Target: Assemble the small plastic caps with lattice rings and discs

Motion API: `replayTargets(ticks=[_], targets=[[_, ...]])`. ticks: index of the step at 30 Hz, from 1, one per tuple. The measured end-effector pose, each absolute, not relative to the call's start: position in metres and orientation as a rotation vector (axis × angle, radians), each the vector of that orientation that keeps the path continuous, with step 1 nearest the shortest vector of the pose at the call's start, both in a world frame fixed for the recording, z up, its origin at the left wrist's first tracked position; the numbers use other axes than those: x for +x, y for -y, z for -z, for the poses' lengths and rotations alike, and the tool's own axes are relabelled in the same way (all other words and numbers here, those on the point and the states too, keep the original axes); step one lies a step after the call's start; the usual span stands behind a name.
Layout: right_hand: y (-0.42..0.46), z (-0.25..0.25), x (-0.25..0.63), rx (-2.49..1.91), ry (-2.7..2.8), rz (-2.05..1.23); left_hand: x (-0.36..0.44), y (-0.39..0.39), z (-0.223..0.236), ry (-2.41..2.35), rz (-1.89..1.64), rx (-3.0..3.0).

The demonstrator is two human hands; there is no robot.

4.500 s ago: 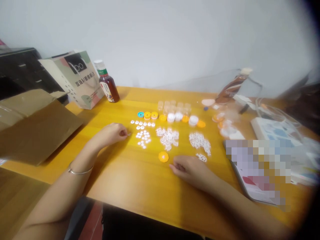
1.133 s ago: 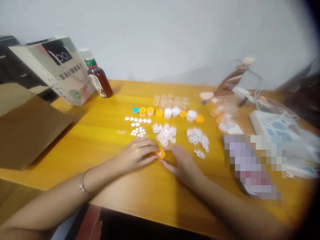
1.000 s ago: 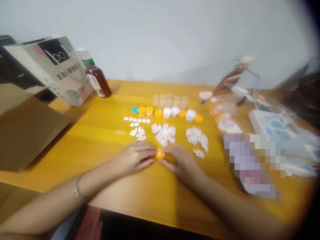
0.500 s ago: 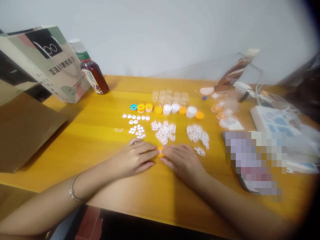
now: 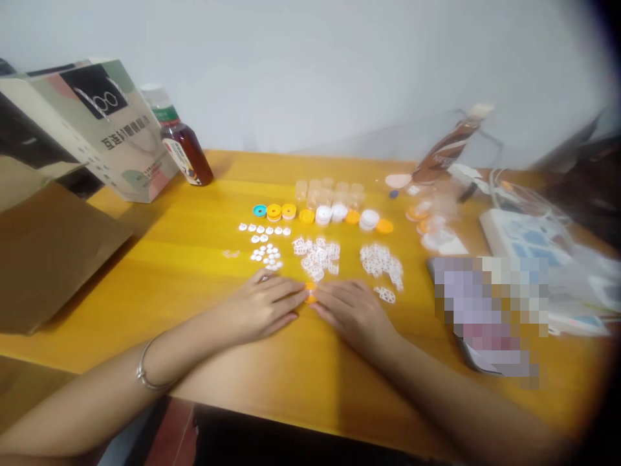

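Between my fingertips sits an orange round cap (image 5: pixel 310 293), with a small pale part at its middle. My left hand (image 5: pixel 264 302) grips its left side and my right hand (image 5: pixel 353 310) its right side, both resting low over the table. Fingers cover much of the cap's edge. Just beyond my left hand lie small white round pieces (image 5: pixel 266 255). Past the cap is a pile of white openwork plastic pieces (image 5: pixel 317 255), and a second white pile (image 5: pixel 381 264) lies to its right. One single openwork piece (image 5: pixel 385 295) is near my right hand.
Teal, yellow, white and orange caps (image 5: pixel 274 212) form a row, with clear cups (image 5: pixel 330 193) behind. A cardboard box (image 5: pixel 53 252), paper bag (image 5: pixel 116 129) and dark bottle (image 5: pixel 187 152) stand left. A brown bottle (image 5: pixel 444 149), phone (image 5: pixel 466 323) and white power strip (image 5: pixel 514 236) are right.
The view has shifted slightly. Both hands stay on the orange cap in nearly the same place, and the laid-out pieces keep their arrangement.
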State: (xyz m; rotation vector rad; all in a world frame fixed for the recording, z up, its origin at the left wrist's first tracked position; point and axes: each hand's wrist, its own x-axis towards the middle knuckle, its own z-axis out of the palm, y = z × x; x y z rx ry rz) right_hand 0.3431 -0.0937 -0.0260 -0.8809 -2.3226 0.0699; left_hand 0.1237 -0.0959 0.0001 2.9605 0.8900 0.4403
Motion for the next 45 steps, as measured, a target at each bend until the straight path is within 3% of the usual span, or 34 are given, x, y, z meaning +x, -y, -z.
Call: replayTargets(ticks=[19,40,45], targets=[[0.096,0.022,0.338,-0.837,2.411,-0.012,0.126,0.101,-0.002,-0.865,-0.302,3.186],[0.093,0.021,0.339,-0.817,2.254,-0.504,0.117,0.092,-0.008,-0.681,-0.405,2.989],[0.092,0.020,0.339,-0.833,2.249,-0.562,0.098,0.075,-0.011,-0.972,-0.550,2.919]])
